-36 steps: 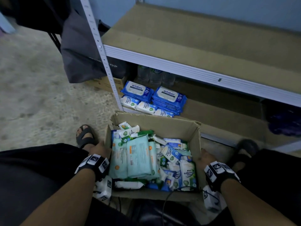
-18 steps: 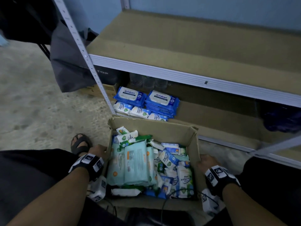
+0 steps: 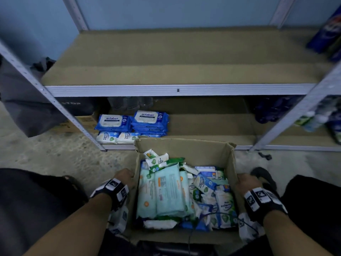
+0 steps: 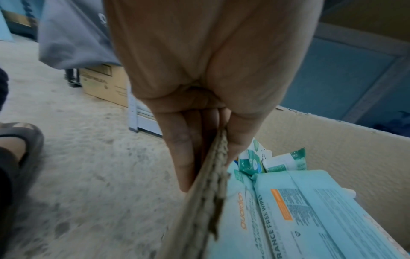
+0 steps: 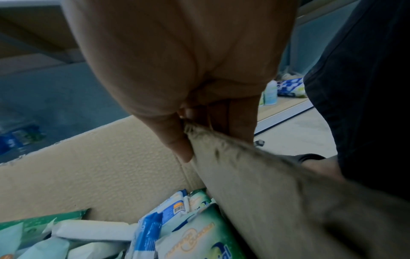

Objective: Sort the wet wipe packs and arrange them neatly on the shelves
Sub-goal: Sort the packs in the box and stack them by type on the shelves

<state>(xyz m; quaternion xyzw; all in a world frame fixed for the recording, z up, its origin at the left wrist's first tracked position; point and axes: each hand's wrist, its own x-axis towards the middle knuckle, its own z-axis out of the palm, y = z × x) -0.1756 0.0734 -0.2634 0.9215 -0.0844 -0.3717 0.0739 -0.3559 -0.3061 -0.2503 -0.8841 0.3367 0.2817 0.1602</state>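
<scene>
Clearly left hand (image 3: 124, 179) pinches left wall of cardboard box (image 3: 184, 150), fingers (image 4: 184, 157) outside, thumb inside. Wet wipe packs (image 3: 166, 193) heaped in box on floor; soft, light, slippery film, best taken flat across faces. Lower packs buried. Right hand (image 3: 246, 183) pinches right wall likewise. Stacked blue packs (image 3: 150, 121) on bottom shelf (image 3: 212, 126), partly hidden by box.
</scene>
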